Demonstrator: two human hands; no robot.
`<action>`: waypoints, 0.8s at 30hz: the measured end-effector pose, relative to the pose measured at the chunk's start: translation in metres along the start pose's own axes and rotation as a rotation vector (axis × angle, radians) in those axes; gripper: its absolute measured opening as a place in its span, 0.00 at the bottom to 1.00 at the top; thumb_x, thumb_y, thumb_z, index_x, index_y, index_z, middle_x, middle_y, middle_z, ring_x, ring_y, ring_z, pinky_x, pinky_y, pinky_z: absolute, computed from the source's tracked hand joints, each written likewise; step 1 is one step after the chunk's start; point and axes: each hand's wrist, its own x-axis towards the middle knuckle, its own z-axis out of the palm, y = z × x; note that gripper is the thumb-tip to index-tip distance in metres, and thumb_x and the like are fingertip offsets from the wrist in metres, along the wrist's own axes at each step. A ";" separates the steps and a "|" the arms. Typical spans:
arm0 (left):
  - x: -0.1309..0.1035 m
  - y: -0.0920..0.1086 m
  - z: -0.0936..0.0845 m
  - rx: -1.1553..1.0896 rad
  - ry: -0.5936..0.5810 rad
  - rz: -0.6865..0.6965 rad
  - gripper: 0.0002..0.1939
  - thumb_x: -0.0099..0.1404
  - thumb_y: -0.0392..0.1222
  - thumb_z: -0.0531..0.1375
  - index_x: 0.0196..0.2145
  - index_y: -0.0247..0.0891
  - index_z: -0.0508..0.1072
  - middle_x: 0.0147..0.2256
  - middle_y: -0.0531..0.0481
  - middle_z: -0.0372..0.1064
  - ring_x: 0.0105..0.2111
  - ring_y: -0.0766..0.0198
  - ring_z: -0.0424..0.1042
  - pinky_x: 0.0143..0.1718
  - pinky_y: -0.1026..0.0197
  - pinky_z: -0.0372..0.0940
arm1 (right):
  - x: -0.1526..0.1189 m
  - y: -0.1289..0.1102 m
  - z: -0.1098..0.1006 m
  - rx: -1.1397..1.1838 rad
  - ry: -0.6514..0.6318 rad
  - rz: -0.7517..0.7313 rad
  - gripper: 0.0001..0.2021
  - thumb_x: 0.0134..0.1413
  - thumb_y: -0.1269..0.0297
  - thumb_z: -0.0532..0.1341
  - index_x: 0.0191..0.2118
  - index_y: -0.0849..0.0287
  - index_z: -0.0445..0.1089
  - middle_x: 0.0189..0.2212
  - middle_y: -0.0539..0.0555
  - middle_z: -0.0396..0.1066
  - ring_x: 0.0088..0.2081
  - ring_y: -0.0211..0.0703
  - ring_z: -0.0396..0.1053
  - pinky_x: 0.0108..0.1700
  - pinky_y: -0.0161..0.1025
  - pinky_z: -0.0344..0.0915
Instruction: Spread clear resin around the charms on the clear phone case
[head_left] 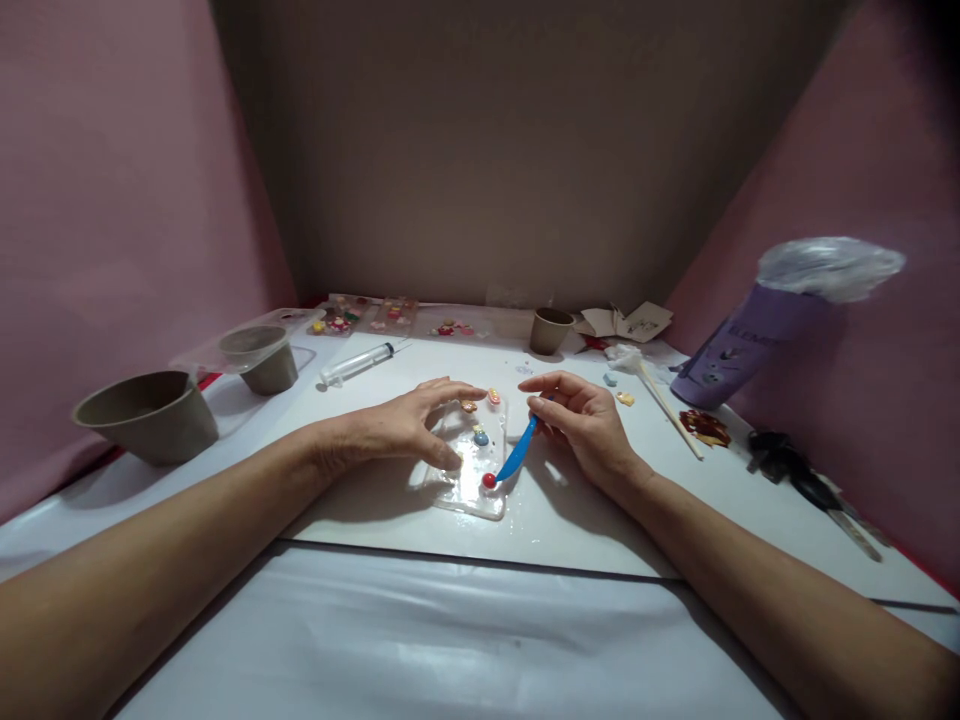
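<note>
A clear, glossy phone-case-shaped piece (484,505) lies on the white board, with small charms on it. Near its lower right part sits a red ball (489,480), touched by the tip of a blue plastic knife (517,452). My right hand (577,415) pinches the knife's upper end between thumb and fingers. My left hand (420,420) is over the case's left side, thumb and fingers apart, holding nothing. Between the hands, a blue charm (481,437) rests mid-case, and a pink and yellow charm (493,397) is near the top edge.
Two brown pots (150,415) stand at left, near a syringe (356,364). Farther back are charm packets (394,314) and a small pot (551,330). At right are a purple cup (742,345), a wooden stick (671,410) and scissors (814,490).
</note>
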 end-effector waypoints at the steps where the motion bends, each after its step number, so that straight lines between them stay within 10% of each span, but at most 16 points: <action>1: 0.000 0.000 0.000 0.008 -0.001 -0.005 0.39 0.50 0.45 0.66 0.60 0.48 0.62 0.62 0.51 0.51 0.64 0.50 0.41 0.63 0.49 0.40 | 0.000 0.000 0.000 0.002 0.004 -0.001 0.09 0.45 0.63 0.64 0.35 0.59 0.72 0.17 0.45 0.64 0.18 0.32 0.59 0.20 0.32 0.53; 24: 0.001 0.011 0.000 0.043 -0.054 0.007 0.36 0.53 0.43 0.62 0.60 0.42 0.60 0.61 0.49 0.51 0.63 0.52 0.45 0.63 0.51 0.43 | 0.000 -0.001 0.001 0.010 0.027 -0.002 0.08 0.43 0.64 0.64 0.33 0.60 0.72 0.17 0.45 0.65 0.18 0.30 0.58 0.20 0.31 0.56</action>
